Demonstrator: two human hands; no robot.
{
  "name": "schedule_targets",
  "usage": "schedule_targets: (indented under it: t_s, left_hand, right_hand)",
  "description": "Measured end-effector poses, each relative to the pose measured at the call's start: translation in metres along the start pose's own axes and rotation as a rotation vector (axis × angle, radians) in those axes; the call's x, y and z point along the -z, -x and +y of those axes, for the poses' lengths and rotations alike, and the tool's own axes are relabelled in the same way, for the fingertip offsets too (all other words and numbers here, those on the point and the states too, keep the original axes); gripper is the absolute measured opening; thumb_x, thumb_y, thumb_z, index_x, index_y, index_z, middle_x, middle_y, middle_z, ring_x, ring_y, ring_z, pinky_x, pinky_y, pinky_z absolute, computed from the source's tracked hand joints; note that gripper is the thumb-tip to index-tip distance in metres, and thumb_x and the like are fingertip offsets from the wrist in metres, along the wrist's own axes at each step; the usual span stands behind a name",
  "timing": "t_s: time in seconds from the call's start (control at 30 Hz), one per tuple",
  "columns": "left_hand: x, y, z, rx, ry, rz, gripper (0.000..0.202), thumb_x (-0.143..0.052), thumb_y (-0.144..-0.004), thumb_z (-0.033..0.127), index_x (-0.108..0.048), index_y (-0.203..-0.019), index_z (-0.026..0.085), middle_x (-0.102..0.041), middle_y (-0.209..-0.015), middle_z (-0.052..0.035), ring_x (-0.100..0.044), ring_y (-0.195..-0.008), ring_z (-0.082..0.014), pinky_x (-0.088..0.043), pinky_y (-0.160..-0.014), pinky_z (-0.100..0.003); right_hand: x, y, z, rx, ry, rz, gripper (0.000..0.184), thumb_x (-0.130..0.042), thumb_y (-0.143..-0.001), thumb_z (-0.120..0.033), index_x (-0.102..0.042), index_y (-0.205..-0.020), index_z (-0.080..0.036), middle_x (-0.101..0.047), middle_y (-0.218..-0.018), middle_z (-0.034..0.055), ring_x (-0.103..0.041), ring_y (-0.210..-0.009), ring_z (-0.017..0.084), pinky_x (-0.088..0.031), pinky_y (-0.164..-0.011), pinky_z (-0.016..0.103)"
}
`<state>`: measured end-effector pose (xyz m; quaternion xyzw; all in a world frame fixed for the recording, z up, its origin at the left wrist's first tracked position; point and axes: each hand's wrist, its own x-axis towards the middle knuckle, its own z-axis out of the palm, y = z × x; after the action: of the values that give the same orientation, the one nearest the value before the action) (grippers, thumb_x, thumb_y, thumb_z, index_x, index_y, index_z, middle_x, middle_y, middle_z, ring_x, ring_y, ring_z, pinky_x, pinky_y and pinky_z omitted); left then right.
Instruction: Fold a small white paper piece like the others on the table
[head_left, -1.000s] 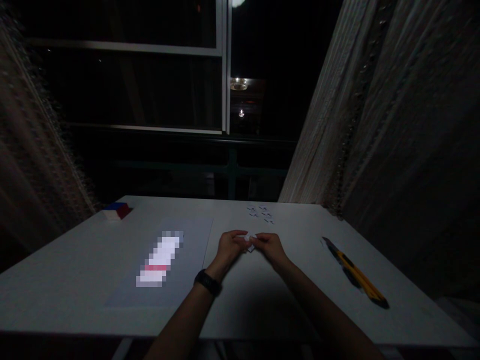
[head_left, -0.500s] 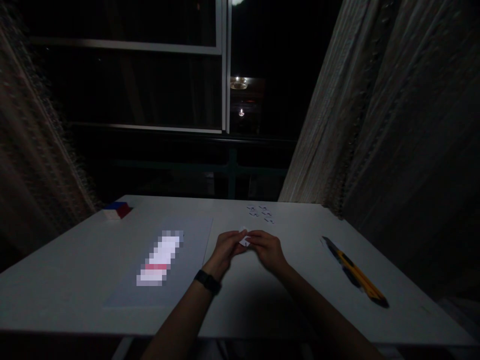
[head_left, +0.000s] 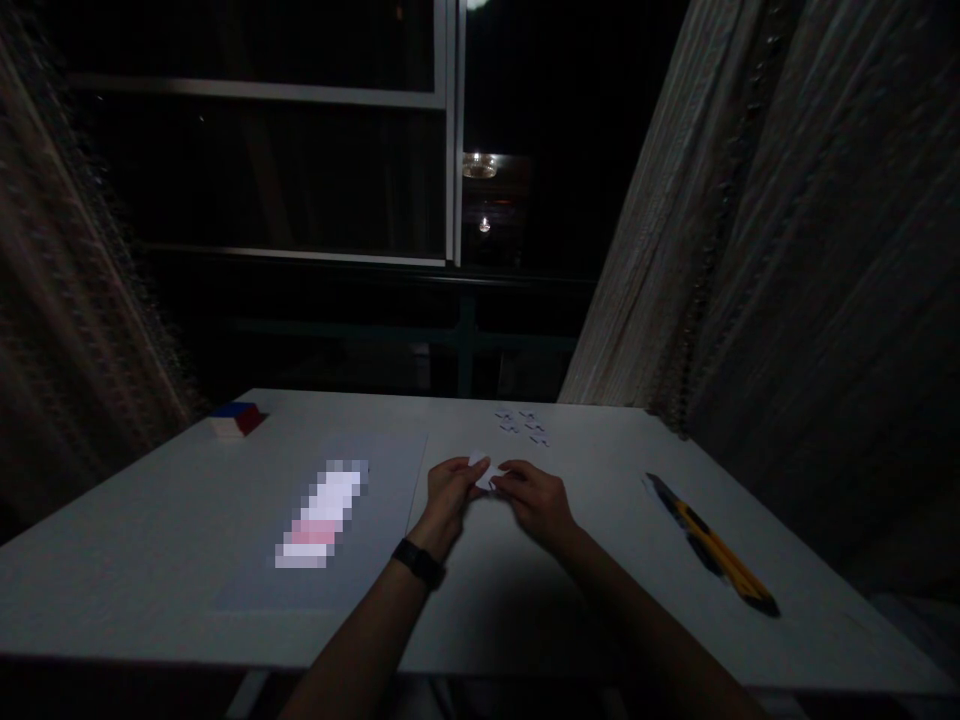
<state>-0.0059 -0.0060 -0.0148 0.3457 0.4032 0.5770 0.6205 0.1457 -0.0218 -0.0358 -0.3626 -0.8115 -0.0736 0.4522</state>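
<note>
My left hand (head_left: 450,490), with a dark band on its wrist, pinches a small piece of white paper (head_left: 484,474) between thumb and fingers. At the paper's right side are the bent fingertips of my right hand (head_left: 536,495), gripping its lower edge. A small dark mark shows there; whether it is on the paper or a separate bit, I cannot make out. Just beyond my hands, several small white pieces with dark marks (head_left: 522,427) lie in a loose group on the white table (head_left: 600,600).
A yellow and black utility knife (head_left: 724,555) lies to the right. On the left, a pale sheet (head_left: 247,590) carries a bright, blurred-out phone-like shape (head_left: 322,510). A blue, red and pale block (head_left: 236,420) sits at the far left. Curtains (head_left: 645,250) flank a dark window.
The paper has turned a little in my left hand, and more of it shows. My right fingers have shifted slightly right, with the index finger lifted more from the paper.
</note>
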Motion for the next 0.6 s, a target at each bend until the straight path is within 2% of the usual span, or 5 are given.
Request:
schedule_targets:
  t_s: [0.1, 0.27, 0.37, 0.43, 0.6]
  left_hand:
    - [-0.0017, 0.0022, 0.0018, -0.004, 0.011, -0.014, 0.031, -0.078, -0.047, 0.027, -0.058, -0.065, 0.011, -0.055, -0.056, 0.0012, -0.052, -0.049, -0.0072, -0.043, -0.047, -0.018]
    - [-0.0001, 0.0052, 0.0047, 0.038, 0.031, -0.150, 0.030, -0.075, -0.053, 0.031, -0.059, -0.072, 0.013, -0.055, -0.062, 0.0015, -0.052, -0.054, -0.0071, -0.046, -0.052, -0.019]
    - [0.0013, 0.0046, 0.0042, 0.076, 0.005, -0.190, 0.033, -0.074, -0.055, 0.031, -0.059, -0.079, 0.014, -0.058, -0.068, -0.0006, -0.055, -0.060, -0.0093, -0.048, -0.057, -0.023]
    - [0.0016, 0.0031, 0.0024, 0.103, -0.005, -0.215, 0.033, -0.075, -0.054, 0.029, -0.058, -0.077, 0.014, -0.060, -0.071, -0.0029, -0.057, -0.064, -0.0117, -0.050, -0.060, -0.025]
    - [-0.0005, 0.0000, -0.0021, 0.061, 0.027, -0.180, 0.034, -0.076, -0.052, 0.026, -0.052, -0.072, 0.014, -0.060, -0.066, -0.0019, -0.059, -0.061, -0.0122, -0.049, -0.059, -0.025]
  right_hand:
    - [0.0008, 0.0011, 0.0007, 0.026, 0.015, 0.018, 0.027, -0.049, -0.079, -0.010, -0.066, -0.095, -0.025, -0.066, -0.097, 0.0054, -0.062, -0.084, 0.015, -0.050, -0.072, 0.025]
    - [0.0039, 0.0022, 0.0023, -0.025, -0.075, 0.009, 0.028, -0.048, -0.080, -0.012, -0.064, -0.099, -0.025, -0.065, -0.102, 0.0050, -0.062, -0.091, 0.017, -0.050, -0.079, 0.030]
    - [0.0071, 0.0017, 0.0026, -0.049, -0.136, -0.007, 0.028, -0.048, -0.079, -0.013, -0.064, -0.098, -0.026, -0.065, -0.104, 0.0045, -0.061, -0.094, 0.017, -0.050, -0.081, 0.032]
    - [0.0087, 0.0012, 0.0026, -0.056, -0.166, -0.017, 0.028, -0.048, -0.079, -0.012, -0.065, -0.097, -0.026, -0.065, -0.104, 0.0039, -0.061, -0.094, 0.017, -0.050, -0.082, 0.032]
    - [0.0089, -0.0003, 0.0024, -0.074, -0.192, 0.012, 0.026, -0.049, -0.078, -0.012, -0.066, -0.095, -0.024, -0.066, -0.100, 0.0044, -0.062, -0.090, 0.017, -0.050, -0.081, 0.032]
